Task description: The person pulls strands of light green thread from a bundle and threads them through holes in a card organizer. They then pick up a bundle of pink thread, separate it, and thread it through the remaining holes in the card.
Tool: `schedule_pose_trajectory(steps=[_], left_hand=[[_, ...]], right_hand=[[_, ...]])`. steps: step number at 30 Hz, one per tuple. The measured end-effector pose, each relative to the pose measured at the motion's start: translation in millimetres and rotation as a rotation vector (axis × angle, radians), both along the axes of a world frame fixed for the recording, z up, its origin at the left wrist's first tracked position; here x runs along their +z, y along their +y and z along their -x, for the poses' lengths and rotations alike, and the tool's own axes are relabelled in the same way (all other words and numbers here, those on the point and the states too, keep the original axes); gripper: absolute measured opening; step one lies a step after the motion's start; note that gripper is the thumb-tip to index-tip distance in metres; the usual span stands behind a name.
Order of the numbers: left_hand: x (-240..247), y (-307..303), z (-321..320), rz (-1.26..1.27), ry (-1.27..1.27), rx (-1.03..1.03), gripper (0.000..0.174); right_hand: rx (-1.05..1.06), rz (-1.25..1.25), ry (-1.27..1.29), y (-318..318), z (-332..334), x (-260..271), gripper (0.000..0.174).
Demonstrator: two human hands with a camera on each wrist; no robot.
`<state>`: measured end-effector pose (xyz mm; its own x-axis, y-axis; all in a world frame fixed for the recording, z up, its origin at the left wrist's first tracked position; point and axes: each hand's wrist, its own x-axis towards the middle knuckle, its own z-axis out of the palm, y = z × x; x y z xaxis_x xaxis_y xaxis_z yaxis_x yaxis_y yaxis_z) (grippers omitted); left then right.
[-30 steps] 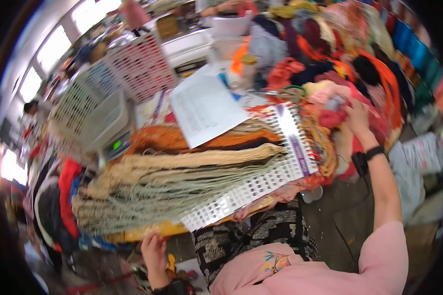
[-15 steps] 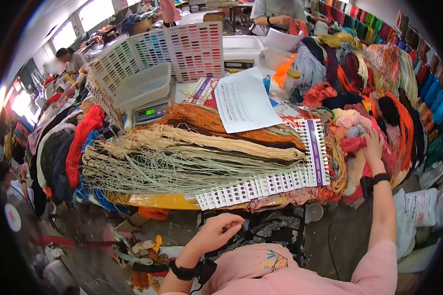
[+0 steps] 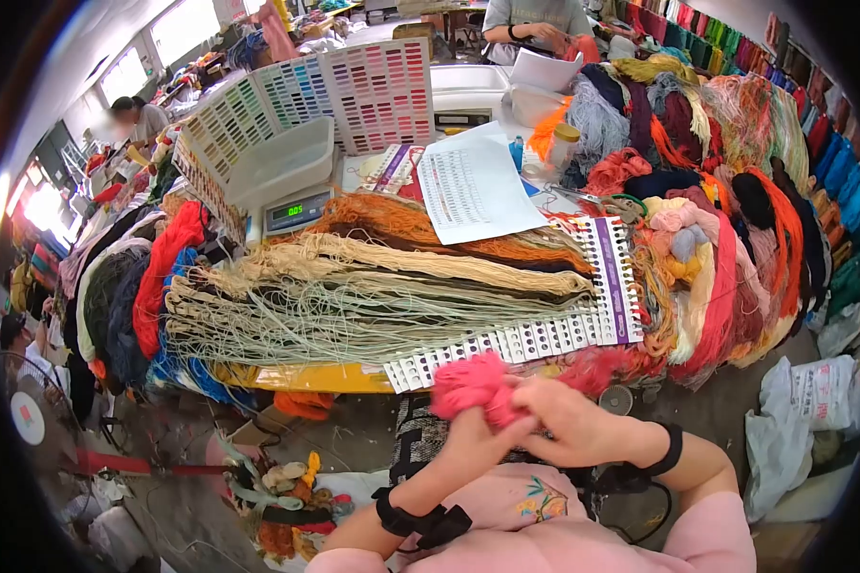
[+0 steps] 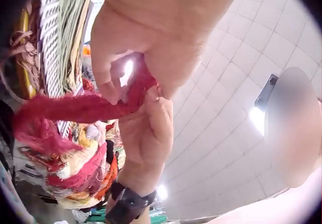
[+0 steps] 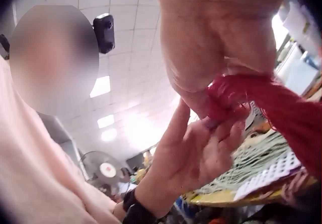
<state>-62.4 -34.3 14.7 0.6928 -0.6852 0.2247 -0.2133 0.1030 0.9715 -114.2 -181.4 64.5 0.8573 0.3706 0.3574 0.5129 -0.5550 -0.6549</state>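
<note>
Pink-red yarn skein (image 3: 470,387) is held up in front of your body, over your lap and just on your side of the surface (image 3: 306,380), with a looser length (image 3: 594,371) of the same colour trailing out past your right hand (image 3: 583,425). Tangling looks like the main risk: if you draw your hands apart while a loop is crossed between them, the strands could pull into a knot. That trailing length might also catch on the perforated thread card (image 3: 506,355), whose edge runs close behind your hands, or brush the pale green threads (image 3: 354,310) beyond it and drag some along. Should your grip slacken on one side, the bundle could slip and drop toward the floor (image 3: 344,444), since nothing but your hands appears to support it.

As for your fingers, both sets are curled in and nearly closed. Your left hand (image 3: 483,447) grips the bundled part from below, a small gap showing inside the bend of its fingers in the left wrist view. Your right hand pinches the yarn right beside it, the hands touching; the exact place of each fingertip is hidden by the yarn.
</note>
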Motion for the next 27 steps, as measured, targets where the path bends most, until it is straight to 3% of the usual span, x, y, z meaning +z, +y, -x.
schedule_pose_trajectory(steps=[2, 3, 4, 5, 8, 11, 14, 15, 17, 20, 23, 27], left_hand=[[2, 10, 2, 0.135, 0.213, 0.068, 0.044], [3, 15, 3, 0.201, 0.321, 0.101, 0.049], [2, 20, 3, 0.141, 0.239, 0.11, 0.048], [2, 25, 1, 0.083, 0.157, 0.12, 0.047], [5, 35, -4, 0.014, 0.051, 0.18, 0.039], [9, 41, -8, 0.086, 0.082, 0.246, 0.032], [24, 52, -12, -0.234, -0.25, 0.34, 0.03], [25, 53, -11, -0.262, -0.251, 0.384, 0.031], [27, 56, -11, -0.318, -0.252, 0.472, 0.033], [22, 60, -13, -0.193, -0.113, 0.486, 0.035], [23, 59, -13, 0.185, 0.349, 0.211, 0.031], [13, 65, -14, 0.149, 0.246, 0.154, 0.026]], right_hand=[[0.026, -0.001, 0.008, 11, -3, 8, 0.033], [0.086, -0.065, 0.152, 8, -7, 7, 0.031], [0.146, -0.129, 0.296, 4, -11, 5, 0.028], [0.078, -0.304, 0.547, 6, -10, 10, 0.023], [0.053, -0.797, 0.619, 15, -16, -18, 0.024], [0.14, -0.82, 0.842, 20, -18, -14, 0.03], [0.265, -0.645, 0.972, 23, -20, -10, 0.036], [0.203, -0.671, 0.88, 30, -19, -13, 0.03], [0.178, -0.486, 0.854, 28, -21, -11, 0.025], [0.174, -0.302, 0.679, 29, -21, -6, 0.02], [0.171, -0.254, 0.528, 29, -21, -8, 0.019], [0.216, -0.246, 0.513, 28, -24, -16, 0.021]])
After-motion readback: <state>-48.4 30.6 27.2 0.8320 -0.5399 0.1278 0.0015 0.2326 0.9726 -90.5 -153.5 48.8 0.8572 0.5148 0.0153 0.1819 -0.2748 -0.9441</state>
